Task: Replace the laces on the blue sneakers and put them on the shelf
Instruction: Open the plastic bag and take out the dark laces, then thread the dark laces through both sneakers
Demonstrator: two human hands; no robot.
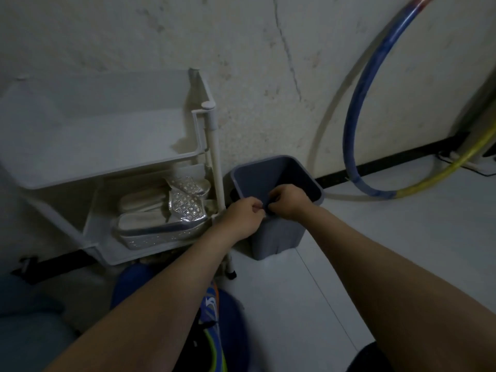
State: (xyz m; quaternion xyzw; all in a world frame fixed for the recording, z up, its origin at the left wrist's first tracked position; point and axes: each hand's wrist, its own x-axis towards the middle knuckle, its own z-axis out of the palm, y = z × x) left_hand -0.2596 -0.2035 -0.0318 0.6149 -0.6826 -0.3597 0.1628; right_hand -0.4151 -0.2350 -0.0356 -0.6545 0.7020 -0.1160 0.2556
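Over the rim of the grey bin (273, 232), the left hand (245, 213) and the right hand (288, 201) were brought close together, each pinched on a dark scrap (266, 209). It was too dim to be named, though an old lace was judged likely. The blue sneakers (212, 307) were seen on the floor under the left forearm, just in front of the white shelf (107, 167). Discarding was judged the step in hand. Next, the scrap would need to be dropped into the bin and fresh laces threaded.
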